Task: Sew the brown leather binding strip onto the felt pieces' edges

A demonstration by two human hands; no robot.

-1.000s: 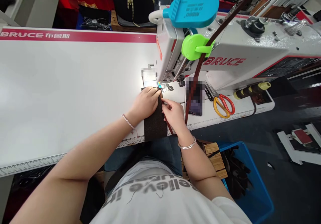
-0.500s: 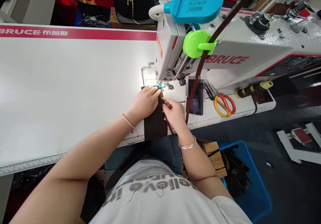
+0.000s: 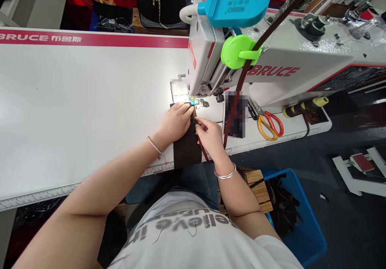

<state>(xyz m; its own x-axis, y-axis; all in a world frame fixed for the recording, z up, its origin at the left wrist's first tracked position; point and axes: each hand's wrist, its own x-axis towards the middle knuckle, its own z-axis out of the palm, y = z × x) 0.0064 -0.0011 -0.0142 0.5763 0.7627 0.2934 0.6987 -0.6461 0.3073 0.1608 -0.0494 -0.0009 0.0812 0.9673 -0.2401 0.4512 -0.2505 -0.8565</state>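
Observation:
A dark brown fabric piece (image 3: 187, 152) lies flat on the table below the needle area of the white sewing machine (image 3: 280, 56). My left hand (image 3: 177, 122) rests palm down over its upper part, fingers stretched flat toward the presser foot. Along the fabric's right edge, my right hand (image 3: 209, 134) pinches a narrow reddish-brown binding strip (image 3: 204, 151) between thumb and forefinger. More of this strip (image 3: 239, 82) hangs down from above, past the green clip (image 3: 239, 52). The fingertips of both hands sit close together, just short of the needle, which is too small to make out.
Right of the hands lie a phone-like dark item (image 3: 237, 120), scissors (image 3: 269, 125) with orange and red handles, and a yellow-black roll (image 3: 306, 107). A blue bin (image 3: 313, 228) of dark scraps stands low at right. A ruler tape (image 3: 60, 190) lines the table's front edge.

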